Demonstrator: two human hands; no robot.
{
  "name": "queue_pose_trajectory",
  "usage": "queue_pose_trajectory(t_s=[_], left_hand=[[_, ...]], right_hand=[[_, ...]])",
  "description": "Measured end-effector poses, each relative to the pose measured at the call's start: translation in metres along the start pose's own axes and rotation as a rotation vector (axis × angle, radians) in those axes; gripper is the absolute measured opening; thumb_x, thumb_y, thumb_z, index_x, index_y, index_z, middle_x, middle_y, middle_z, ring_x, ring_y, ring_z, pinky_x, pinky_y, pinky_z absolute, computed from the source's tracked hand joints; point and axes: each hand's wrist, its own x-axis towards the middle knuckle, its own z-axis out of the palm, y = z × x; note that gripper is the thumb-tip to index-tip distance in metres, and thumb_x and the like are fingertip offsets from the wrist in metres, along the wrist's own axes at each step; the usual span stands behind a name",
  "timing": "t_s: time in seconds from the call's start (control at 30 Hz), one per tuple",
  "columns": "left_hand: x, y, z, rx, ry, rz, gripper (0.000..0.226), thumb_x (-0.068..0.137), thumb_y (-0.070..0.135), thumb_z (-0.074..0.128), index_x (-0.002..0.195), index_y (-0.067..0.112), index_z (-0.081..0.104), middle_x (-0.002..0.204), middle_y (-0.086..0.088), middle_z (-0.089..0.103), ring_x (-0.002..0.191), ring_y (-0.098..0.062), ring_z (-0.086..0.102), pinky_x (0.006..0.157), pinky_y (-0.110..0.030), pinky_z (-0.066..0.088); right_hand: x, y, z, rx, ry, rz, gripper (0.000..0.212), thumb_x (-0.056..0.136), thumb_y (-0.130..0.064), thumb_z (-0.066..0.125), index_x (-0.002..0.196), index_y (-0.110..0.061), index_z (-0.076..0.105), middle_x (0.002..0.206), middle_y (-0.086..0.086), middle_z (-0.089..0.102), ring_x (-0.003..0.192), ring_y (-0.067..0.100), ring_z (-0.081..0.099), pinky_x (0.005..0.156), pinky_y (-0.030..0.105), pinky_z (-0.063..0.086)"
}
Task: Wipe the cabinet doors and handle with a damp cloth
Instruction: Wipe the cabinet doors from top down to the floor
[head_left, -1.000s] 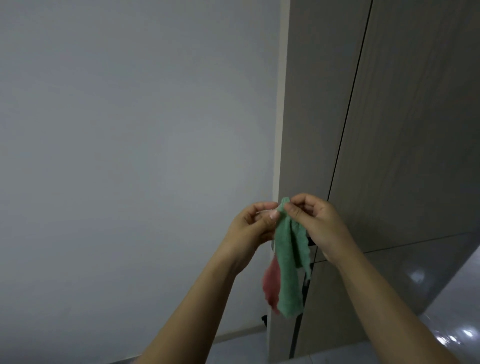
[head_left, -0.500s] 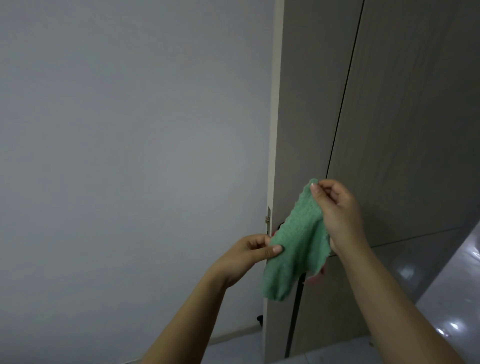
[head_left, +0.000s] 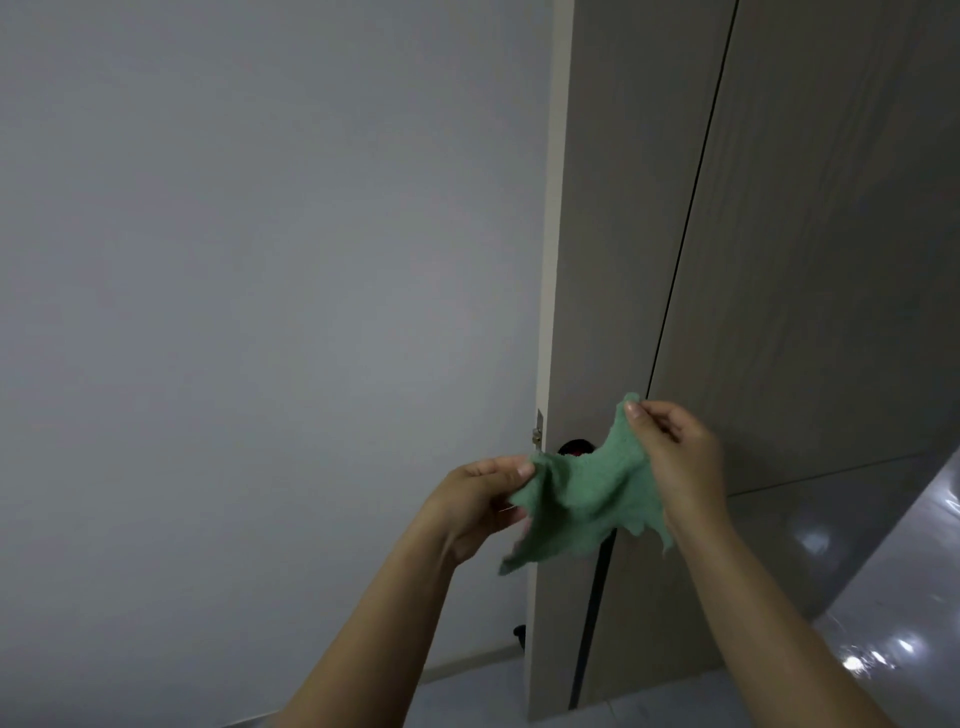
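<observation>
To our left we saw a plain grey wall (head_left: 260, 312) filling most of the view. A glossy tiled floor (head_left: 904, 613) lay at the lower right and caught bright light reflections. A pale skirting strip (head_left: 467, 662) ran along the foot of the wall.

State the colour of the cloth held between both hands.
Green cloth, seen in the head view.

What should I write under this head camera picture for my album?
Two hands, left hand and right hand, stretch a green cloth open in front of tall grey cabinet doors.
</observation>
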Motion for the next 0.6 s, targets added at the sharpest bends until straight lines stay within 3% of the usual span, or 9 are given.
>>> queue_pose_trajectory(t_s=[0.2,0.37,0.47,0.6], left_hand=[[0.002,0.002,0.023,-0.165,0.031,-0.018,0.016,0.088,-0.003,0.057,0.099,0.0,0.067,0.076,-0.009,0.071,0.063,-0.014,0.068,0.059,-0.018,0.056],[0.003,0.002,0.032,-0.252,0.05,0.001,0.015,0.091,0.005,0.055,0.086,0.001,0.068,0.077,-0.008,0.072,0.067,-0.012,0.07,0.067,-0.021,0.058],[0.002,0.003,0.033,-0.252,0.052,0.011,0.015,0.09,0.012,0.059,0.09,0.0,0.068,0.082,-0.008,0.072,0.075,-0.013,0.069,0.074,-0.022,0.058],[0.003,0.004,0.03,-0.224,0.074,0.021,0.012,0.087,0.005,0.06,0.093,0.002,0.07,0.084,-0.008,0.073,0.078,-0.014,0.069,0.069,-0.019,0.057]], right_hand=[[-0.032,0.007,0.023,-0.106,-0.077,-0.047,0.002,0.085,-0.025,0.068,0.086,-0.025,0.067,0.085,-0.008,0.066,0.078,0.007,0.061,0.06,0.015,0.044],[-0.044,0.019,0.029,-0.13,-0.112,-0.193,0.013,0.083,-0.018,0.07,0.085,-0.03,0.067,0.086,-0.011,0.063,0.08,-0.004,0.059,0.065,0.007,0.046],[-0.043,0.026,0.028,-0.19,-0.14,-0.259,0.01,0.086,-0.017,0.066,0.089,-0.026,0.069,0.09,-0.01,0.057,0.085,0.001,0.058,0.069,0.008,0.044],[-0.041,0.03,0.023,-0.065,-0.194,-0.15,0.021,0.093,-0.019,0.054,0.081,-0.025,0.07,0.086,-0.013,0.067,0.083,0.005,0.063,0.071,0.012,0.048]])
